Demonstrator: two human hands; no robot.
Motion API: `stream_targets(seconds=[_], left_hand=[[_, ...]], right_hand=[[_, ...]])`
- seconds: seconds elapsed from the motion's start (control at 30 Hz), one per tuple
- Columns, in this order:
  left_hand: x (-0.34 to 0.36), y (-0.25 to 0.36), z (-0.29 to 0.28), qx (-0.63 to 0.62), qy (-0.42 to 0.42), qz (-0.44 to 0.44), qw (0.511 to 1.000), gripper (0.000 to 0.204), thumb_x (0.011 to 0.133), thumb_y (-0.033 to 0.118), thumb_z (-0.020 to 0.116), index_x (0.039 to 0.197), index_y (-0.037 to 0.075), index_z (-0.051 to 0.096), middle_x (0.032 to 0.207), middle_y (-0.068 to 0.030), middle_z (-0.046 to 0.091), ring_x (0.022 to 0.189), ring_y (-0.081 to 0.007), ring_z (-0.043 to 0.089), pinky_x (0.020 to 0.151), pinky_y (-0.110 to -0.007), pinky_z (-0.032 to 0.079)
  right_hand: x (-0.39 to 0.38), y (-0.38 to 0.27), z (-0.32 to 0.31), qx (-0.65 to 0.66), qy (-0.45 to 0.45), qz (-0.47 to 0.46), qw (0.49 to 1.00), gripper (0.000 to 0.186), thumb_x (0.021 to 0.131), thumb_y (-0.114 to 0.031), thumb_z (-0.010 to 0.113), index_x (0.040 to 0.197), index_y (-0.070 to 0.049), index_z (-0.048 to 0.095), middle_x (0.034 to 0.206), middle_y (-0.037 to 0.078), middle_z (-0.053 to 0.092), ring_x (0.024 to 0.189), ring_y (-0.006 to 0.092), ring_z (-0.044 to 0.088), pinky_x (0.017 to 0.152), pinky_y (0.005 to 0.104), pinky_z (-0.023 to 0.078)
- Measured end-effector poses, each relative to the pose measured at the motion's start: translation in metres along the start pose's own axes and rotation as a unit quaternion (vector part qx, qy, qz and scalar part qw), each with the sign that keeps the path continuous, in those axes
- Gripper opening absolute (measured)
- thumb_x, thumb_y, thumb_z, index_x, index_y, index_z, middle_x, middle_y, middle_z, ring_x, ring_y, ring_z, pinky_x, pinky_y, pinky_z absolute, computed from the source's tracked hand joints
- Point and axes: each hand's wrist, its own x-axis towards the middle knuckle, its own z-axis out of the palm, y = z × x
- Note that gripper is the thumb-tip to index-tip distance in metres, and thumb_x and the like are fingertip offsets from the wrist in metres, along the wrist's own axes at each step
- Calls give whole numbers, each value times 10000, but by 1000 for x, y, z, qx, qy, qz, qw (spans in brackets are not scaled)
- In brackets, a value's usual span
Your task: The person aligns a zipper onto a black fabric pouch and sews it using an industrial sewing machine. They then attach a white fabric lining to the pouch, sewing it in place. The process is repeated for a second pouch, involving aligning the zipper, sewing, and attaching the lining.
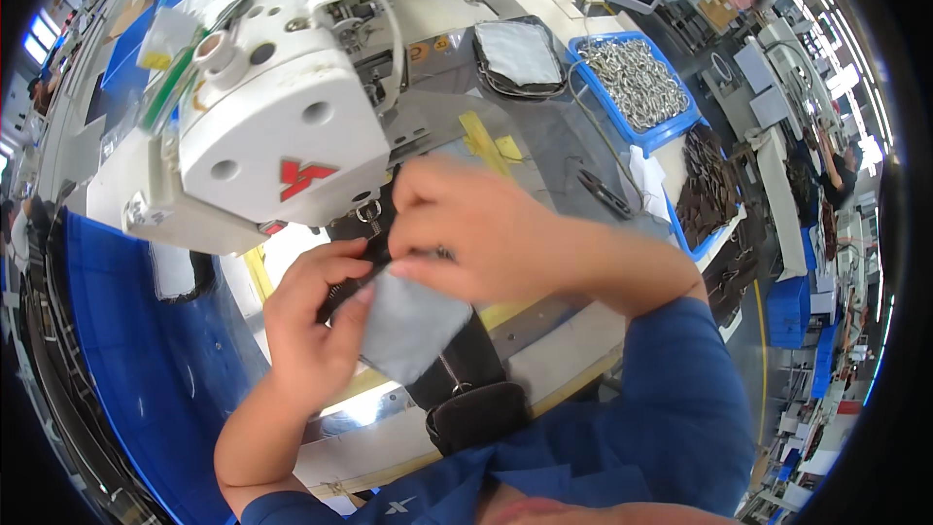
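Note:
Below the head of a white sewing machine (282, 136), both my hands are at a dark bag part with a grey lining panel (413, 326). My left hand (316, 321) pinches the left edge of this part between thumb and fingers. My right hand (476, 228) is blurred and curled over its upper right edge, with the thumb against the grey panel; what its fingers hold is hidden. Just above lies a dark strap with a metal buckle (367, 214). Nearest my body, a dark pouch (481, 413) rests at the table edge.
Behind my right hand sits a stack of grey-lined pieces (520, 53). A blue tray (695, 117) of metal hooks and another with brown leather pieces (709, 185) stand at right. Black snips (604, 194) lie nearby. A blue bin wall (136, 350) curves along the left.

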Motion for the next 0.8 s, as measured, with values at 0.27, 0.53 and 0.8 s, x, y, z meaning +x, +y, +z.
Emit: stream_targets(seconds=[0.27, 0.53, 0.8], left_hand=[[-4, -49, 22, -25, -25, -107, 994, 133, 971, 26, 749, 1091, -8, 702, 1239, -188, 753, 1079, -239, 724, 962, -341, 552], [-3, -49, 23, 39, -5, -25, 999, 125, 949, 7, 757, 1062, -5, 705, 1153, -195, 781, 983, -311, 770, 886, -372, 598], [-3, -55, 26, 29, -6, -2, 1000, 152, 927, 4, 776, 1063, -2, 706, 1148, -192, 775, 1006, -322, 770, 891, -376, 603]], right_hand=[[-25, 173, -49, -376, 1, 270, 886, 186, 899, -161, 788, 1035, -46, 737, 1088, 164, 720, 1099, 382, 675, 938, 484, 536], [-17, 167, -127, -304, 112, 268, 907, 132, 937, -137, 735, 1011, -31, 710, 1007, 167, 745, 1055, 387, 714, 921, 486, 551], [-19, 199, -87, -280, 53, 300, 910, 195, 969, -190, 740, 1103, -48, 741, 1114, 186, 735, 1095, 407, 691, 962, 478, 538]])
